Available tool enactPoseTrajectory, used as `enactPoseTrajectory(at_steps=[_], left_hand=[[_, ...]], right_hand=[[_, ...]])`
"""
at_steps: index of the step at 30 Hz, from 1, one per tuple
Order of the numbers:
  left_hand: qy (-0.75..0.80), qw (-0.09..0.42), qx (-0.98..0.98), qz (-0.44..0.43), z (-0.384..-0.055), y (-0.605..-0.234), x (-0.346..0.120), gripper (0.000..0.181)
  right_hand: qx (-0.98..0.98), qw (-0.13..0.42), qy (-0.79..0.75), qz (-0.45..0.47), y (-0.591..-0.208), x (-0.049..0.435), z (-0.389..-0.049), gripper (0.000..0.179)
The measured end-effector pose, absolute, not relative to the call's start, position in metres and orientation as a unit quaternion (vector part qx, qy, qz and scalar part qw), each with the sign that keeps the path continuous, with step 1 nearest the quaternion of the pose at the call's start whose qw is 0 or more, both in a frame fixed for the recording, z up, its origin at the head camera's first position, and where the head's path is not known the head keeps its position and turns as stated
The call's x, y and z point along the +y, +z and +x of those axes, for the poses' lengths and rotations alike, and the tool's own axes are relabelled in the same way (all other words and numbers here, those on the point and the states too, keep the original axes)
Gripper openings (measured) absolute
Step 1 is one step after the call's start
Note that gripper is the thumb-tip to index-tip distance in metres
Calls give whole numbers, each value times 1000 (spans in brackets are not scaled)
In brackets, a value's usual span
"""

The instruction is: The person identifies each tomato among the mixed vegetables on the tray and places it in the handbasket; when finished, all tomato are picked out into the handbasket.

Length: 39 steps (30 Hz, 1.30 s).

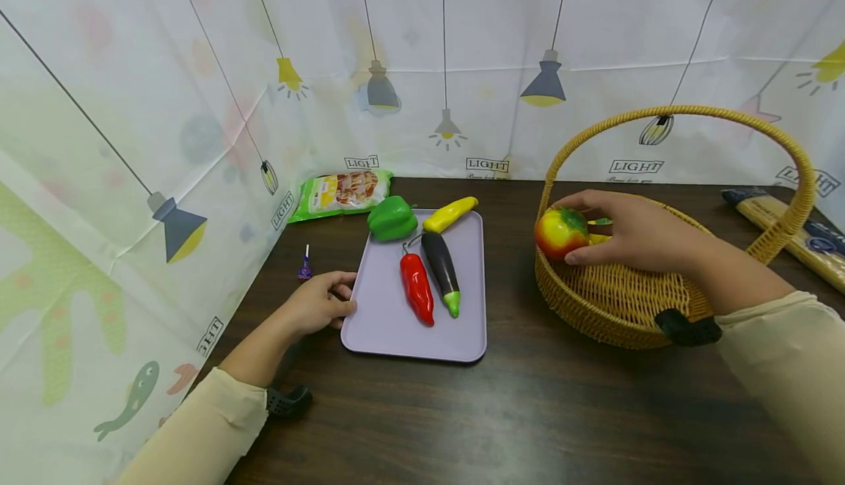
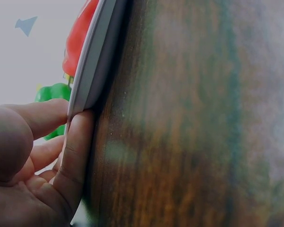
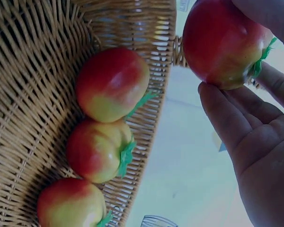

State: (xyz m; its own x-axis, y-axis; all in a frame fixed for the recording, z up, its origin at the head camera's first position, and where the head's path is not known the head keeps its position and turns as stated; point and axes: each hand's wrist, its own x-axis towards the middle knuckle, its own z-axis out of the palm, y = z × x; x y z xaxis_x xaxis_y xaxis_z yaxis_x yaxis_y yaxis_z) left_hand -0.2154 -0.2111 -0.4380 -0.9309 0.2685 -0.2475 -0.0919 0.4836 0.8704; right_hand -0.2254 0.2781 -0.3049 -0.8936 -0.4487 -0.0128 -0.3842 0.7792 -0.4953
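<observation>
My left hand (image 1: 318, 301) pinches the left rim of a lilac tray (image 1: 386, 334), with the thumb over the edge and a finger below it in the left wrist view. On the tray lie a red pepper (image 1: 416, 288), an eggplant (image 1: 440, 261), a green bell pepper (image 1: 392, 219) and a yellow chili-shaped vegetable (image 1: 451, 214). My right hand (image 1: 643, 230) grips a red-yellow tomato (image 1: 557, 235) with green leaves, over the left rim of a wicker basket (image 1: 581, 318). Inside the basket, the right wrist view shows several similar tomatoes (image 3: 112, 85) along the wall.
A lollipop (image 1: 304, 265) lies left of the tray, and a green food packet (image 1: 339, 193) behind it. At the far right is a long pack of noodles (image 1: 802, 239). The basket's tall handle (image 1: 700, 111) arches above my right hand. A printed curtain (image 1: 422, 67) borders the dark table (image 1: 502, 419).
</observation>
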Motion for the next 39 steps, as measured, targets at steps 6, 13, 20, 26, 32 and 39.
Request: enactPoseTrajectory(at_steps=[6,13,20,26,32,39], left_hand=[[507,180,841,55,-216,-439,-212,59],[506,181,842,55,-216,-439,-210,58],[502,181,844,52,-217,-438,-210,59],[500,180,846,45,-216,-438,-210,59],[497,180,848,46,-216,-437,-211,59],[495,181,849,45,-216,-437,-210,60]], right_hand=[[947,70,-236,-208,-307,291,-229,78],[950,79,-238,-184,-318,312,-236,83],[954,86,-235,-162,-325,331,-242,83],[956,90,-231,-158,-328,341,-246,85],[956,95,-223,-162,-330,345,-247,85],[953,105,-228,-171,-332,345,-248,85]])
